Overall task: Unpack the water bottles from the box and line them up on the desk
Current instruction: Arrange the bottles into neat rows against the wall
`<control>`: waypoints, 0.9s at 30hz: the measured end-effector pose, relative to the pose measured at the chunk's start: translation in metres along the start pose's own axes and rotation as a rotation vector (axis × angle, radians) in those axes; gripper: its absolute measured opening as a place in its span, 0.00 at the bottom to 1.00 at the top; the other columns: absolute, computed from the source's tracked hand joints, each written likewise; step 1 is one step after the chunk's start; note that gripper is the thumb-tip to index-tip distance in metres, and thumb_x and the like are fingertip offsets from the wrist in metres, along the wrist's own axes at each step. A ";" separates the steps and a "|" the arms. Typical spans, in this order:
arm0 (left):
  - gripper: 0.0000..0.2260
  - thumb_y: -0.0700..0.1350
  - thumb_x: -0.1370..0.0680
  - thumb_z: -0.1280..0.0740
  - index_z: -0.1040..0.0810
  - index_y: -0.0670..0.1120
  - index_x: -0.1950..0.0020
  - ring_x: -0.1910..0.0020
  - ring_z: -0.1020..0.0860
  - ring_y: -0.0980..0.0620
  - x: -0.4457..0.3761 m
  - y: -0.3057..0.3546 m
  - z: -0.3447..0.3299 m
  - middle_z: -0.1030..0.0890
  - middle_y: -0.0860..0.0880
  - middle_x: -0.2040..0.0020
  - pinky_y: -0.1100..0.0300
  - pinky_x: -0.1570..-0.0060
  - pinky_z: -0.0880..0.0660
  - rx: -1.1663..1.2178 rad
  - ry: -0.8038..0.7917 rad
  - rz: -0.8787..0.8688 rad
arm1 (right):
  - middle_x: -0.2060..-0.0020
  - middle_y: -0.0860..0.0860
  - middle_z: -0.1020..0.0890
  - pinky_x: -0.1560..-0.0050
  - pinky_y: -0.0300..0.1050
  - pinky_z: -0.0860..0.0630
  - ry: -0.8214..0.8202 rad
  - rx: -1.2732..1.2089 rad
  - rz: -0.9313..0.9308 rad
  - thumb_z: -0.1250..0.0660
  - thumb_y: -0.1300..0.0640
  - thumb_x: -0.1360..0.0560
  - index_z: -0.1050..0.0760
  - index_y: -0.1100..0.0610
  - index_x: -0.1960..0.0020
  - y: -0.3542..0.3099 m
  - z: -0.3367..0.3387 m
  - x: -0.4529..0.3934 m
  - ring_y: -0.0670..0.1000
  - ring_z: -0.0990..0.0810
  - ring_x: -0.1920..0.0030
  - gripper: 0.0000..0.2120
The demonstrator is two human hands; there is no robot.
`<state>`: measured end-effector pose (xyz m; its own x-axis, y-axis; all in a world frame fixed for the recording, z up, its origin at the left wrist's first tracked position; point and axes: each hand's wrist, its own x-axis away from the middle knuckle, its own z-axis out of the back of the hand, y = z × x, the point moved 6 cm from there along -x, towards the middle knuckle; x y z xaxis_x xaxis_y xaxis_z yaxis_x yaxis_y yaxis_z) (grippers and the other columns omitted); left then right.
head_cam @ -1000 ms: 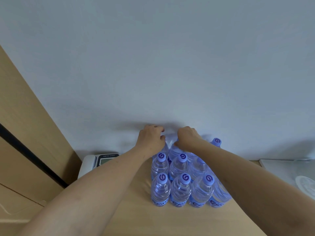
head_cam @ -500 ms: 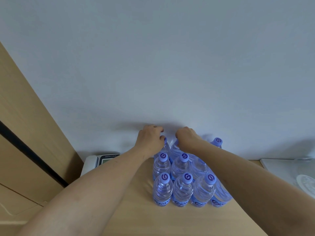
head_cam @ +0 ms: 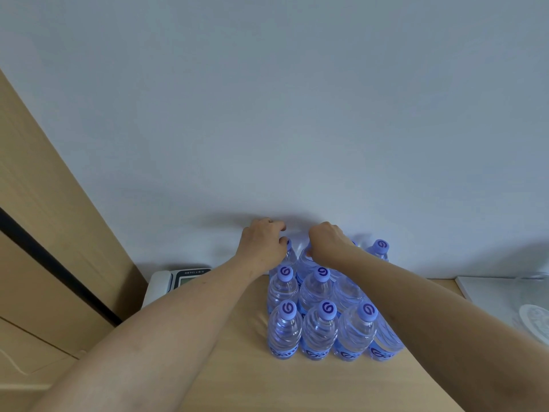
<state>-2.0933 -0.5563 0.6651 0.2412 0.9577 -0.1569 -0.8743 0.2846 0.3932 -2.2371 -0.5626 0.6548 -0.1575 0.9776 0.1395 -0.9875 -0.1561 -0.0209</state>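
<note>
Many water bottles (head_cam: pixel 319 334) stood close together in rows on the tabletop (head_cam: pixel 237 382). They were clear with purple caps. The back row stood right by the white wall (head_cam: pixel 267 114).

Both hands reached over the front rows to the back row. The left hand (head_cam: pixel 263 248) sat on top of the back left bottle (head_cam: pixel 288 256). Its fingers were curled down around the bottle's top, and the cap peeked out by the thumb. The right hand (head_cam: pixel 326 242) was just beside it, on the next bottle (head_cam: pixel 307 261) in the back row. Its fingers were curled around that bottle's neck. The two hands were near each other but not touching.

One more bottle (head_cam: pixel 380 249) stood at the back right, away from the hands. A phone (head_cam: pixel 175 282) lay on the left, beside the left arm.
</note>
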 end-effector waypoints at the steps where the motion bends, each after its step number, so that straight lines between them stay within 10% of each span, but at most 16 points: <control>1: 0.13 0.45 0.22 0.37 0.21 0.46 0.39 0.45 0.24 0.43 0.001 -0.001 0.000 0.20 0.46 0.45 0.49 0.47 0.24 0.001 0.000 0.002 | 0.71 0.52 0.33 0.76 0.40 0.41 -0.003 0.003 -0.002 0.34 0.62 0.27 0.38 0.58 0.70 0.000 0.000 0.000 0.50 0.35 0.72 0.17; 27: 0.15 0.47 0.21 0.37 0.23 0.47 0.36 0.41 0.25 0.44 -0.001 -0.016 0.002 0.21 0.47 0.39 0.50 0.43 0.26 -0.003 0.003 0.022 | 0.74 0.52 0.34 0.76 0.40 0.40 -0.024 0.015 -0.005 0.31 0.62 0.29 0.39 0.57 0.71 -0.001 0.005 -0.004 0.50 0.37 0.74 0.18</control>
<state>-2.0788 -0.5622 0.6605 0.2211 0.9635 -0.1510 -0.8806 0.2638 0.3936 -2.2352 -0.5671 0.6593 -0.1520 0.9748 0.1635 -0.9882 -0.1531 -0.0056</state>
